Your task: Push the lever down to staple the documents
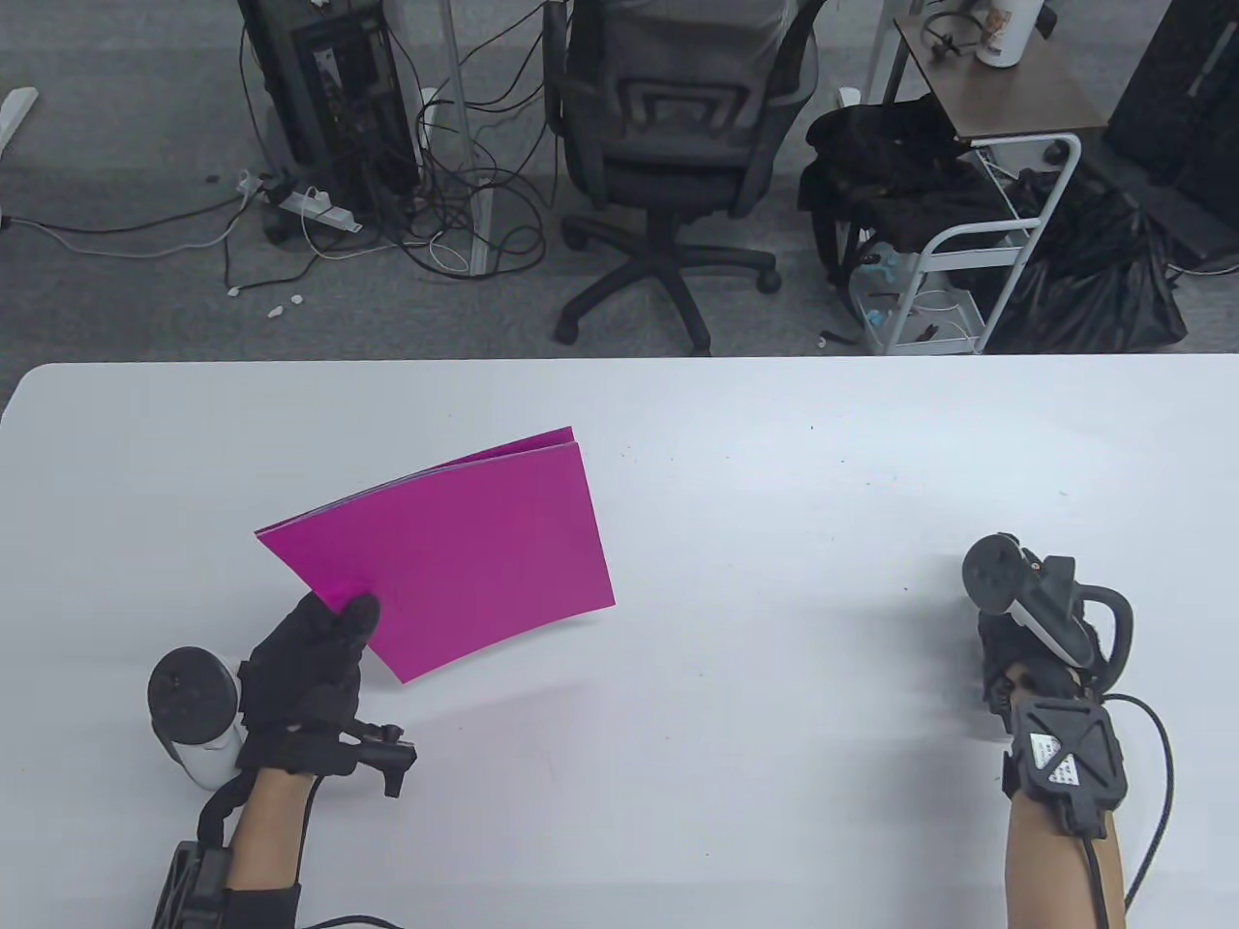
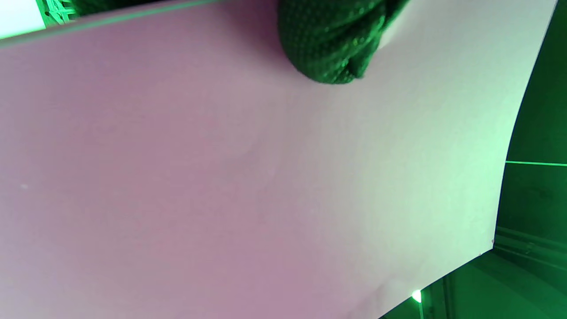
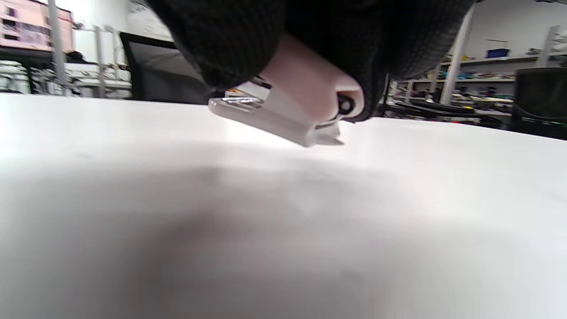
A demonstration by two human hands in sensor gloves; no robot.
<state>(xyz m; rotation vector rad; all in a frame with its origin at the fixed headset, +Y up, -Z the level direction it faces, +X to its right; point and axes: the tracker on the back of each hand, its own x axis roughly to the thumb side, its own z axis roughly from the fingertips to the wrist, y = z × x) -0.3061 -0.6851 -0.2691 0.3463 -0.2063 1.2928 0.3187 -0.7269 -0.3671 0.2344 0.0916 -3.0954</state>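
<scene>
A magenta paper booklet (image 1: 465, 542) is held up off the white table (image 1: 774, 464) at centre left. My left hand (image 1: 315, 644) pinches its near-left corner, thumb on top. The left wrist view shows the booklet's pale underside (image 2: 248, 186) with a gloved fingertip (image 2: 332, 48) against it. My right hand (image 1: 1026, 658) is at the table's right side. In the right wrist view it grips a white stapler (image 3: 292, 110) held just above the table surface (image 3: 266, 230), its front end tilted. The stapler is hidden under the hand in the table view.
Beyond the table's far edge stand an office chair (image 1: 678, 145), a computer tower with cables (image 1: 329, 106), and a white cart with black bags (image 1: 968, 223). The hands are far apart across the table.
</scene>
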